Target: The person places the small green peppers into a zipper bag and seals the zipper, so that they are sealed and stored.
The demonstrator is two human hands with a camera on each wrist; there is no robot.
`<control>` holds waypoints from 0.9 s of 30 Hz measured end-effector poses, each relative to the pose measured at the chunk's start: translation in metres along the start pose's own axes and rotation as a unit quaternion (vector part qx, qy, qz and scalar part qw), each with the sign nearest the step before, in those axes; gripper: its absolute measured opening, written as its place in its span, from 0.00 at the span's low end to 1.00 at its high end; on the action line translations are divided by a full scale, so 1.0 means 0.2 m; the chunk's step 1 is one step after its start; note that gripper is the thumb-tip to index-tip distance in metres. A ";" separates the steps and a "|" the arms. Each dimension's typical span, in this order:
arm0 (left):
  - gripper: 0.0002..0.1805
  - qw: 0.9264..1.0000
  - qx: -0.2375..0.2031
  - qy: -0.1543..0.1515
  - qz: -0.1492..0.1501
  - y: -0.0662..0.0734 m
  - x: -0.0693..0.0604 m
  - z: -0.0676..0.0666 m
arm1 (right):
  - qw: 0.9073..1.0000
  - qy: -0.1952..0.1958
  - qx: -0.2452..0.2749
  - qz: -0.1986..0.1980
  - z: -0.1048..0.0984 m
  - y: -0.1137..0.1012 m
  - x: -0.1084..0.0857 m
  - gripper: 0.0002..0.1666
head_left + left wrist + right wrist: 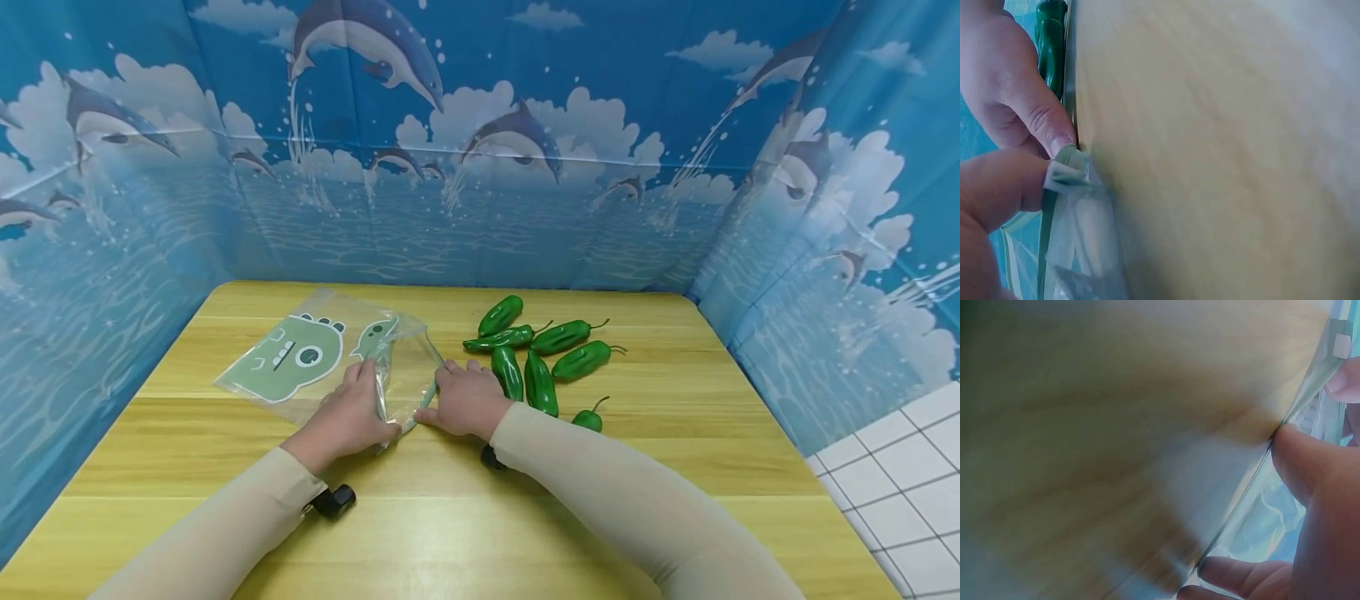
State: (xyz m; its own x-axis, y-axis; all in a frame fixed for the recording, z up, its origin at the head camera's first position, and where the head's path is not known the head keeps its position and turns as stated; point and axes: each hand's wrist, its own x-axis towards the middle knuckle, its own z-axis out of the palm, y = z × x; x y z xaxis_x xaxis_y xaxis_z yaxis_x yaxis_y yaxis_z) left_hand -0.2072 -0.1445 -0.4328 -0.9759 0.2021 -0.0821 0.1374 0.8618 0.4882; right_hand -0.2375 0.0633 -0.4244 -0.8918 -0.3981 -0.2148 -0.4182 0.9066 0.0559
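Note:
A clear zip bag (405, 367) printed with green cartoon creatures lies on the table, its mouth spread toward the right. My left hand (345, 421) grips one side of the mouth, with the thumb at the near corner. On the other side, my right hand (468, 402) holds the green-edged rim, its thumb close to the left thumb (1004, 184). A pale slider (1342, 347) shows by the left thumb in the right wrist view. Just beyond the right hand lie several green peppers (540, 383); the right forearm partly hides the nearest one.
The wooden table (450, 525) is bordered by a blue dolphin-print curtain (480, 208) at the back and sides. White tiles (900, 475) show beyond its right edge. A dark wrist camera (333, 502) hangs below the left cuff.

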 end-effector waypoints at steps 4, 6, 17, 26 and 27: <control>0.72 1.000 -0.003 -0.008 -0.012 0.00 0.00 0.00 | 1.000 -0.001 0.006 -0.001 0.00 0.00 -0.01 0.56; 0.73 1.000 -0.005 -0.011 -0.018 0.00 0.00 -0.01 | 1.000 -0.001 0.016 -0.007 -0.01 0.01 -0.01 0.56; 0.72 0.999 0.008 -0.015 -0.042 0.03 0.00 -0.02 | 0.976 0.019 0.194 -0.092 -0.19 0.32 -0.11 0.38; 0.73 0.999 0.009 -0.019 -0.042 0.05 -0.01 -0.01 | 0.963 -0.088 0.234 -0.100 -0.21 0.80 -0.38 0.27; 0.73 0.999 0.009 -0.018 -0.041 0.05 -0.01 -0.01 | 0.963 -0.096 0.231 -0.100 -0.20 0.83 -0.41 0.26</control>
State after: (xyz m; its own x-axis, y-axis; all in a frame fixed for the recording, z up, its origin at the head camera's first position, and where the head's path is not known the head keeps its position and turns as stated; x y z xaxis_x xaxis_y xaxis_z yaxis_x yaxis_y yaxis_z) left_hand -0.2051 -0.1368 -0.4271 -0.9773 0.1466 -0.1532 0.0601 0.8844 0.4628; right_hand -0.2409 0.2409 -0.3582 -0.7349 -0.5777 -0.3553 -0.4164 0.7978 -0.4360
